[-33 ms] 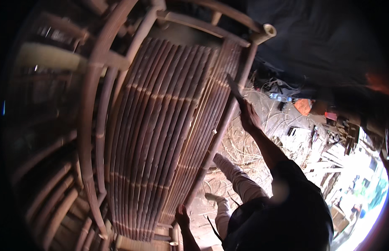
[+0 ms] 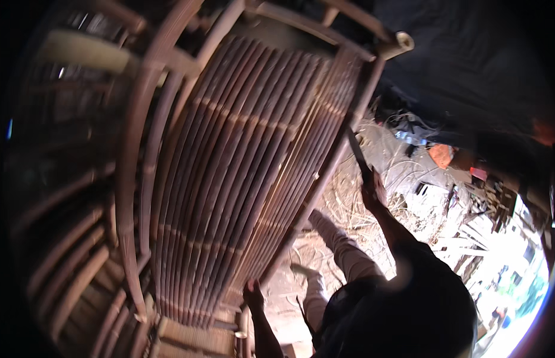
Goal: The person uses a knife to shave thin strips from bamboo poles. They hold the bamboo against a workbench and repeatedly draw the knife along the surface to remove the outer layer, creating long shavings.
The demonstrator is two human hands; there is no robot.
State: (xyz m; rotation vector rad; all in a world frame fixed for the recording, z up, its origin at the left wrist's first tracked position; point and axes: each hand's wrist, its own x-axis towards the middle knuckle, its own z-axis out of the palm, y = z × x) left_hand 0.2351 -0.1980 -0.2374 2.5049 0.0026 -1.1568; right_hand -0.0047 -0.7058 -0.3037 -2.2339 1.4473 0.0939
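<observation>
Pale floor (image 2: 282, 298), scattered with thin curled strips (image 2: 334, 194), spreads between 3 and 5 o'clock, and a black sheet (image 2: 462, 71) is at 2 o'clock. From the middle toward 9 o'clock lies the slatted bench (image 2: 224, 167), tilted, so its side rail (image 2: 331, 160) is turned to the person, perhaps for easier reach. At 3 o'clock the right hand (image 2: 373, 190) is closed around the handle of a knife (image 2: 357, 149), its blade pointing to 11 o'clock, away from the body, probably for safety; whether its tip touches the rail, I cannot tell. At 6 o'clock the left hand (image 2: 253, 295) is at the bench's edge, maybe to steady it; its fingers are too dark to say if they grip. Glare covers 4 o'clock, and the poles toward 8 o'clock are blurred.
</observation>
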